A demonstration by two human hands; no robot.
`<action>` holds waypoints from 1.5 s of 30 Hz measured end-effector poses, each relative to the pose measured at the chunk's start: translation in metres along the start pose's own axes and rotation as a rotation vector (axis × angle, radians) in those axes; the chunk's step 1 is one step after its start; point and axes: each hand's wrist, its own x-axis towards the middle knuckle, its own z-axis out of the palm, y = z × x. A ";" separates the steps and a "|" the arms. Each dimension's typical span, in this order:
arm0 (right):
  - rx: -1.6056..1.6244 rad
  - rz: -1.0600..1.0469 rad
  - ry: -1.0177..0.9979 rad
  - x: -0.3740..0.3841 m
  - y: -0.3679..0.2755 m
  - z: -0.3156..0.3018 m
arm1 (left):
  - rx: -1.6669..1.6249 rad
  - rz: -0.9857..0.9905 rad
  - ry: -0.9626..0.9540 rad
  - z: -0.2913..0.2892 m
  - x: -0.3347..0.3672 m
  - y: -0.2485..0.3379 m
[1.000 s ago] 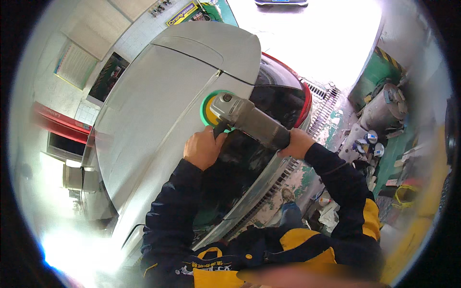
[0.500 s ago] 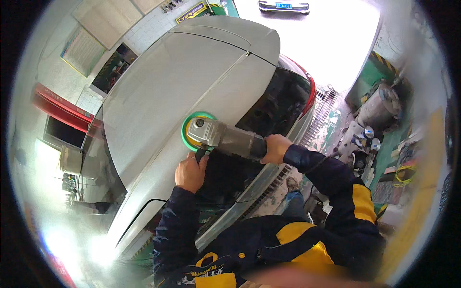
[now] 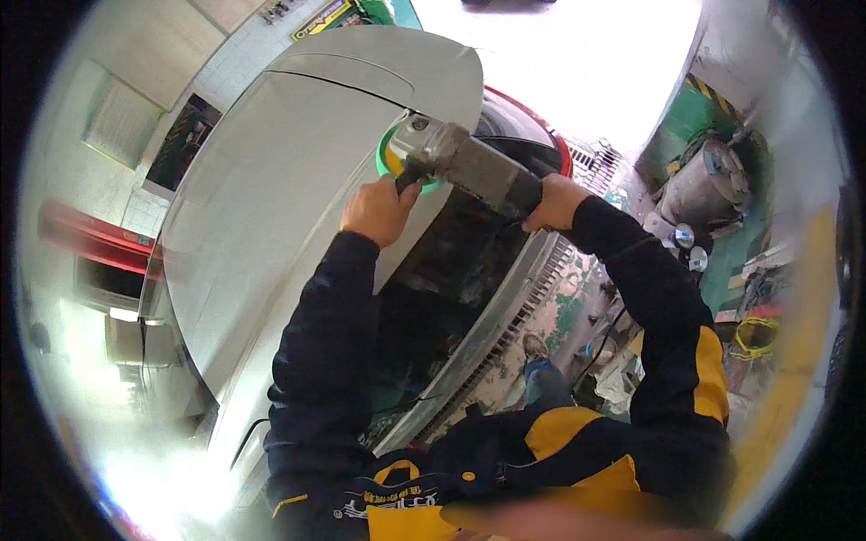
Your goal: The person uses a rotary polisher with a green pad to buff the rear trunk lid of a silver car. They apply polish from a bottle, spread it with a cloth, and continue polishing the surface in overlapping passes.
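Observation:
A grey-bodied electric polisher (image 3: 483, 169) is held between my two hands over a pale grey car (image 3: 271, 171). Its round pad (image 3: 385, 155), green-rimmed with some yellow showing, rests at the edge of the car's broad upper panel, near a seam. The pad's underside is hidden. My left hand (image 3: 379, 212) is closed round the black side handle by the polisher's head. At the rear end of the tool, my right hand (image 3: 557, 200) wraps the dark grip. Below the polisher lies the car's dark side glass (image 3: 442, 261).
A red tail light (image 3: 566, 155) marks the car's far right end. Along its right side runs a floor grating (image 3: 532, 316). Further right stand a metal cylinder (image 3: 708, 185) and clutter, with a coiled yellow cable (image 3: 756, 338). A red machine (image 3: 90, 230) is at the left.
The polisher has moved farther from me and to the right along the panel's edge, with both hands still gripping it. My arms reach out further, and the view has shifted slightly.

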 end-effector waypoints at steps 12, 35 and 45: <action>0.240 -0.028 -0.038 -0.028 0.008 0.057 | 0.138 -0.056 -0.141 -0.016 -0.034 0.014; -0.146 -0.238 -0.245 -0.168 -0.225 0.175 | -0.106 -0.311 0.091 -0.041 -0.347 -0.183; -0.027 -0.156 -0.087 -0.078 -0.106 0.057 | -0.105 -0.137 -0.034 -0.031 -0.143 -0.088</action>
